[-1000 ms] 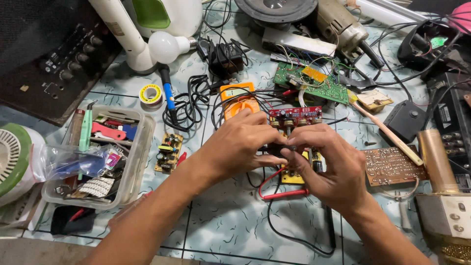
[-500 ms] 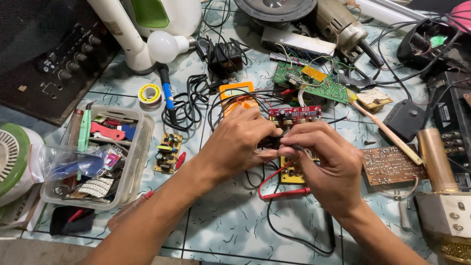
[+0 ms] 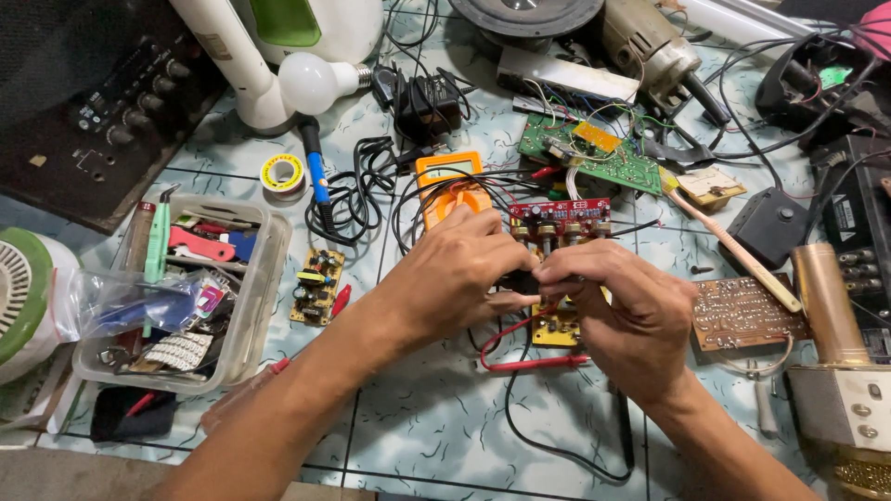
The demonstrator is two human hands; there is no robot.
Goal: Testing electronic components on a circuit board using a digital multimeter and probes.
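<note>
Head view shows a tiled table (image 3: 427, 436) with a clear plastic tray (image 3: 264, 278) at its left. At centre, left hand (image 3: 464, 274) and right hand (image 3: 626, 315) meet fingertip to fingertip, pinching a small dark part (image 3: 522, 281) just below the red circuit board (image 3: 560, 211).

The left hand (image 3: 461, 274) and right hand (image 3: 624, 311) conceal the small dark part pinched between them. Beneath them, the yellow circuit board (image 3: 554, 327) is mostly covered.
</note>
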